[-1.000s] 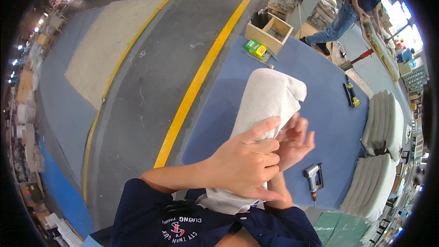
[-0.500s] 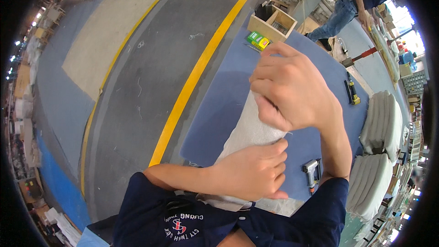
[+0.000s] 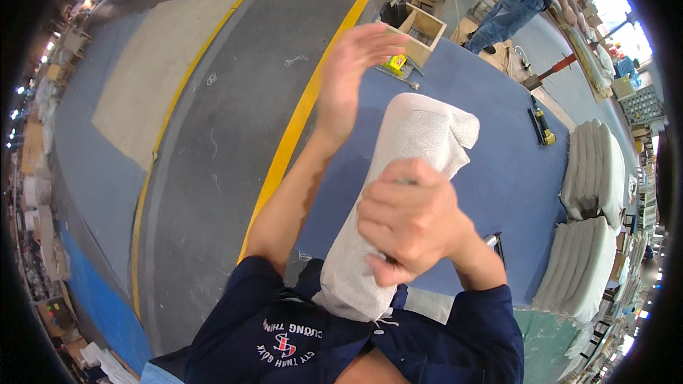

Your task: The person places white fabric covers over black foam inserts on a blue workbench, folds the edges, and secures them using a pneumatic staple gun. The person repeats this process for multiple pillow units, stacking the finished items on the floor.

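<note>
A long off-white fabric-covered piece (image 3: pixel 413 128), like an upholstered pad, slants from my body up over the blue table. Its far end is rounded, with a loose fold of cloth at the right corner. My right hand (image 3: pixel 409 220) is closed on the fabric about midway along it, the fingers curled in. My left hand (image 3: pixel 352 75) is raised to the left of the far end, fingers stretched out and slightly blurred, holding nothing. Behind my right forearm, a silver staple gun (image 3: pixel 494 242) is mostly hidden.
The blue tabletop (image 3: pixel 505 178) carries a black and yellow staple gun (image 3: pixel 543 122), a wooden box (image 3: pixel 425 32), a green and yellow carton (image 3: pixel 395 64) and a thin metal tool. Stacked white cushions (image 3: pixel 594 171) stand at the right. Another person (image 3: pixel 519 7) works at the far right.
My left hand has let go of the fabric and swung up to the left. My right hand has come down nearer to me along the piece, uncovering its far end.
</note>
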Demonstrator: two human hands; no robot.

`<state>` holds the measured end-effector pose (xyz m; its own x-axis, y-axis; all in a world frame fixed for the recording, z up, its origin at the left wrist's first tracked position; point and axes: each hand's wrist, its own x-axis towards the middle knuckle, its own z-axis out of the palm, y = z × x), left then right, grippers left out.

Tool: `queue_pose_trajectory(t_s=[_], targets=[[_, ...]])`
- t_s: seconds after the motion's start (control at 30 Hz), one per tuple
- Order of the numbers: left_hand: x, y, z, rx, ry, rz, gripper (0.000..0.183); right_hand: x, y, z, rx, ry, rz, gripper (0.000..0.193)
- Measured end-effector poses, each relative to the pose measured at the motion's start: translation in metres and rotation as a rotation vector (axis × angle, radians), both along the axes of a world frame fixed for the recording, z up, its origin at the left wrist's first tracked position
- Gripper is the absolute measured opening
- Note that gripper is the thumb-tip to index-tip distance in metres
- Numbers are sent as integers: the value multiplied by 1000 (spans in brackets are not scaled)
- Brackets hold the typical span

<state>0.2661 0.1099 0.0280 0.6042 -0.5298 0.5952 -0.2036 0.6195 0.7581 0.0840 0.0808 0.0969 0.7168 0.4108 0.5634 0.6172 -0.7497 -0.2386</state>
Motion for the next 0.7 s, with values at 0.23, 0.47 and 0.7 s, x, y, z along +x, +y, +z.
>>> queue_pose_trajectory(t_s=[0.23, 0.47, 0.7], targets=[[-46, -22, 6, 231, 241, -617, 81, -27, 10, -66, 396, -398, -47, 54], [-78, 34, 19, 126, -145, -114, 83, -17, 19, -73, 590, -504, 88, 47], [-109, 97, 18, 271, -372, 51, 89, -5, 49, -88, 1230, -761, -134, 39]])
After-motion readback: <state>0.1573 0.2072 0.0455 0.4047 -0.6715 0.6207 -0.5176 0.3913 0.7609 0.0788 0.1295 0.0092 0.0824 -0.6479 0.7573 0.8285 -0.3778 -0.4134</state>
